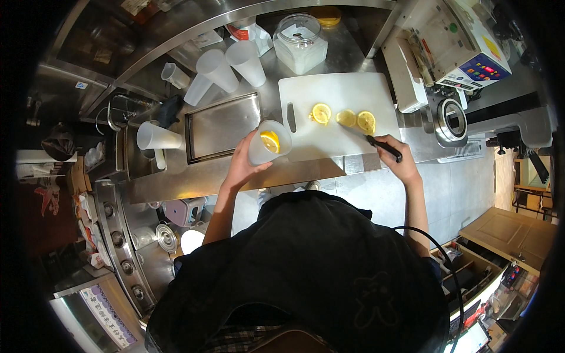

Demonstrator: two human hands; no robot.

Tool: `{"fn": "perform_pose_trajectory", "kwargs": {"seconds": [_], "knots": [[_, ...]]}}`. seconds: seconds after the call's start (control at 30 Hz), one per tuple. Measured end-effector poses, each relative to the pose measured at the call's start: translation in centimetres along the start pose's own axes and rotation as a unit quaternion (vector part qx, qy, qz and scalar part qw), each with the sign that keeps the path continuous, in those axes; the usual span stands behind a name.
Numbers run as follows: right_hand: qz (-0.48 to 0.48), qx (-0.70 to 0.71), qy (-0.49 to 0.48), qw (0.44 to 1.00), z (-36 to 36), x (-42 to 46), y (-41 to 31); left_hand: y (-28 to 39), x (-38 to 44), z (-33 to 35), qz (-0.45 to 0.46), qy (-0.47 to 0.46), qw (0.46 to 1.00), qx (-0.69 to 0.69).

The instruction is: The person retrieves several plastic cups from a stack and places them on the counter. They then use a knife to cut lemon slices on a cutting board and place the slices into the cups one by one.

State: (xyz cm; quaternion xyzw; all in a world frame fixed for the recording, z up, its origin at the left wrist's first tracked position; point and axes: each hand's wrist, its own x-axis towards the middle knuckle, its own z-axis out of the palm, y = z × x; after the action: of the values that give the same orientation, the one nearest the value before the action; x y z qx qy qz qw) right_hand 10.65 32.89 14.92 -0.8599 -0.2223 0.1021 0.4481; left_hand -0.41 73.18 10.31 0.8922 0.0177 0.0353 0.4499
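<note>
My left hand (243,155) is wrapped around a frosted plastic cup (260,152) with lemon pieces (270,141) inside, held over the counter's front edge beside the board. In my right hand (398,159) is the black handle of a knife (385,148); its blade reaches left over a white cutting board (340,90). Near the blade tip lies a lemon slice (346,118), and another lemon slice (366,121) lies just right of it. Further left on the board rests a lemon piece (321,113) with small bits at its left side.
Behind the board stands a clear jar of white contents (300,50). Frosted pitchers (217,70) stand at the back left, near a recessed metal tray (223,128). Another pitcher (159,136) lies by the sink. A sealing machine (468,61) is at the back right.
</note>
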Motion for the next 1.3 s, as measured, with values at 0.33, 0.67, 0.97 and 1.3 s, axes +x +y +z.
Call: {"fn": "perform_pose_trajectory", "kwargs": {"seconds": [0.33,0.67,0.97,1.3], "knots": [[-0.076,0.002,0.056,0.996,6.2,1.1,-3.2,-0.3,-0.6,-0.1,0.018,0.029,0.999,0.008],[-0.166,-0.125,0.127,0.97,10.9,-0.5,-2.6,-1.4,-1.0,-0.4,0.039,0.046,0.998,-0.002],[-0.129,-0.17,0.162,0.963,9.3,-0.7,-1.4,-2.0,-0.9,0.0,0.019,0.061,0.996,-0.066],[-0.084,-0.088,0.132,0.984,10.4,0.0,-1.4,-3.7,-0.9,0.6,0.058,0.081,0.987,-0.128]]}}
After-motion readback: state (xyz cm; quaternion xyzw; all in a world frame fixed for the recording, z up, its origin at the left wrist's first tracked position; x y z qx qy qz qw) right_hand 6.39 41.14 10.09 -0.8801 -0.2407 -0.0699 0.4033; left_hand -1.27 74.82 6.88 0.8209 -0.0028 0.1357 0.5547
